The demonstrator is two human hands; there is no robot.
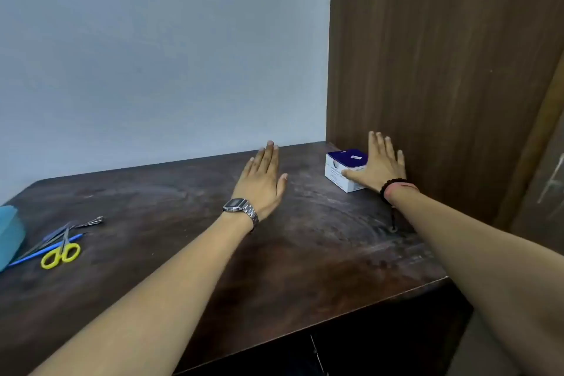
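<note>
Both forearms (158, 281) outstretched, left hand (262, 181) flat, right hand (382, 165) at box (337, 173).

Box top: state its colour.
Dark blue, on a box with white sides; the head view shows it best.

Box (346, 169) sits on table (274, 268), centre right of frame, near upright panel (442, 70). Right hand (380, 166) at the box's right side, left hand (262, 180) above the table left of it, apart. Scissors (61, 253), pen (45, 249), clipper (91, 221) grouped at left edge.
</note>
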